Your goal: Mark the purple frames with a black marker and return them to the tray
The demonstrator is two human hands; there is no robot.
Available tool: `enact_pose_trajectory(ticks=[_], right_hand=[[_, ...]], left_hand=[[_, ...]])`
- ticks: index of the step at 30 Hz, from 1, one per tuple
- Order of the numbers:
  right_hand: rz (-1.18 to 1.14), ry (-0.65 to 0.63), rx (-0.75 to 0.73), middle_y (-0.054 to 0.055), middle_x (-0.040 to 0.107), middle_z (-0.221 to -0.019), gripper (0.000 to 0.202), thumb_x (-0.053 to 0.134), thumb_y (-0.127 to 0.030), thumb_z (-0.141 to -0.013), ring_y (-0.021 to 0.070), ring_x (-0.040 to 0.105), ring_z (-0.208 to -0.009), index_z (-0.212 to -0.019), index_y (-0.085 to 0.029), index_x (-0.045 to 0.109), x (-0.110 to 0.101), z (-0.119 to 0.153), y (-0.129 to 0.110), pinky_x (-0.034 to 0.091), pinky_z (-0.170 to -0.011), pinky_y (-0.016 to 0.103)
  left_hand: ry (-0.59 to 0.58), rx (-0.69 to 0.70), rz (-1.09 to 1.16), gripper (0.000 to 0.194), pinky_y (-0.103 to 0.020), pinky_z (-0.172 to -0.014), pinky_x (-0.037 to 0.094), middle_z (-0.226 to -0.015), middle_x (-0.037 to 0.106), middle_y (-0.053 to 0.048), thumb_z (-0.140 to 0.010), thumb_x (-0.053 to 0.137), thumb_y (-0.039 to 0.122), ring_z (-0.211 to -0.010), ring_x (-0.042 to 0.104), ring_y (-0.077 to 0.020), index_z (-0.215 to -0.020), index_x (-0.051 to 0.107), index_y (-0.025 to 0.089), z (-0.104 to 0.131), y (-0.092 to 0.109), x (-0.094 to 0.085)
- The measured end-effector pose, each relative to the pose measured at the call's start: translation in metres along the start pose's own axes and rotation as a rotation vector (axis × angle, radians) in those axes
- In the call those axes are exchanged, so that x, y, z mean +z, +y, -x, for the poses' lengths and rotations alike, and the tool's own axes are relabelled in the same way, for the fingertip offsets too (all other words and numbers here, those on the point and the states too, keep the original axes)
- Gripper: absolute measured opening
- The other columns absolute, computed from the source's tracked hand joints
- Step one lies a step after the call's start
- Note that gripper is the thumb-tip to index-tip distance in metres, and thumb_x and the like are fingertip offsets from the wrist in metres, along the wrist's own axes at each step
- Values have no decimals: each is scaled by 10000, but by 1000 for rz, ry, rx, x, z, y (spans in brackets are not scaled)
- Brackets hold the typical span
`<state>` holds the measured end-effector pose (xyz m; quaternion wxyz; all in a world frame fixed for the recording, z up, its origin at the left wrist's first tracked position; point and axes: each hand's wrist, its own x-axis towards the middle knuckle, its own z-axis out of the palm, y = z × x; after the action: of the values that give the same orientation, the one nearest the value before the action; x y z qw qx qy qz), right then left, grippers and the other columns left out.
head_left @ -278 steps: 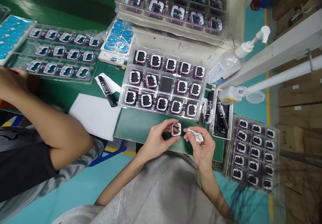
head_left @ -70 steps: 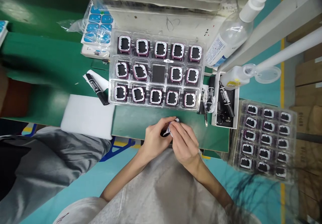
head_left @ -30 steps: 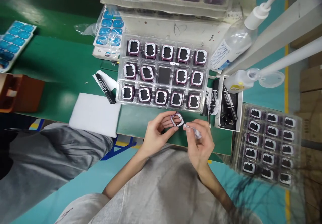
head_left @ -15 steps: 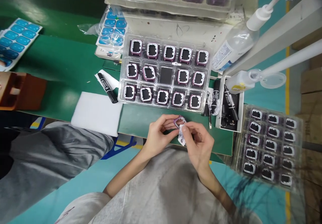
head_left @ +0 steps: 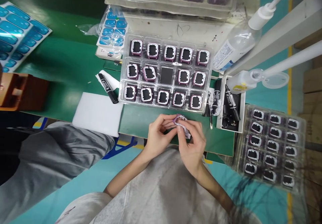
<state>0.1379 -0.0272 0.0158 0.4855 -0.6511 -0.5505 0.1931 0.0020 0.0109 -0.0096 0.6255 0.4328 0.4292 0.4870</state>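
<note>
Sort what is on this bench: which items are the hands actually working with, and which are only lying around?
In use:
left hand holding the purple frame
right hand pressing a small white wipe to that frame

Lying about:
black marker
white foam sheet
blue sticker sheets
pump bottle
tray of frames, its middle cell without a frame

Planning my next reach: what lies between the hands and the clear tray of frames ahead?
Only bare green mat between the hands and the clear tray, in the head view.
</note>
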Motion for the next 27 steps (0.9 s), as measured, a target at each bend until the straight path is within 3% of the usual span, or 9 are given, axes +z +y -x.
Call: enact_pose_trajectory(ticks=[5,10,15,21,24,27], right_hand=[[-83,76,85,7,823,-1092,228,778,-292,-1017,230,799,-994,-1236,-356,796,2,0,1,699,-849,423],[-16,40,16,-10,869,-1074,163,776,-273,-1025,240,763,-1058,-1152,-365,819,4,-4,3,668,-934,455],[-46,44,76,-14,895,-1101,180,814,-322,-1010,250,767,-1079,-1174,-387,847,9,-5,0,667,-939,477],[-129,72,69,-7,900,-1102,196,806,-280,-1011,239,770,-1075,-1171,-377,866,10,-6,-3,683,-931,442],[-140,52,57,-3,887,-1091,183,783,-272,-1019,239,769,-1075,-1160,-365,854,10,-6,-3,687,-929,439],[-160,21,64,0,872,-1076,160,770,-279,-1022,242,775,-1069,-1148,-352,836,9,-5,-4,687,-924,441]], left_hand=[[58,-37,25,521,-394,-1024,782,-1153,933,-127,-821,1107,359,-1103,929,-293,-1214,804,199,-1,6,4],[86,-29,8,510,-403,-1025,783,-1170,933,-124,-819,1107,378,-1113,928,-295,-1200,814,208,-1,5,4],[143,15,-62,508,-346,-991,774,-1171,929,-107,-810,1112,363,-1076,926,-258,-1204,828,216,2,-4,0],[204,-13,-49,510,-367,-942,790,-1026,923,-88,-729,1152,384,-985,932,-271,-1062,814,200,0,3,5],[195,-31,7,524,-346,-904,788,-976,902,-67,-690,1170,365,-926,921,-245,-991,777,192,-3,9,6],[112,-14,104,534,-272,-874,761,-1092,875,-55,-671,1177,302,-952,893,-191,-943,731,191,-8,15,3]])
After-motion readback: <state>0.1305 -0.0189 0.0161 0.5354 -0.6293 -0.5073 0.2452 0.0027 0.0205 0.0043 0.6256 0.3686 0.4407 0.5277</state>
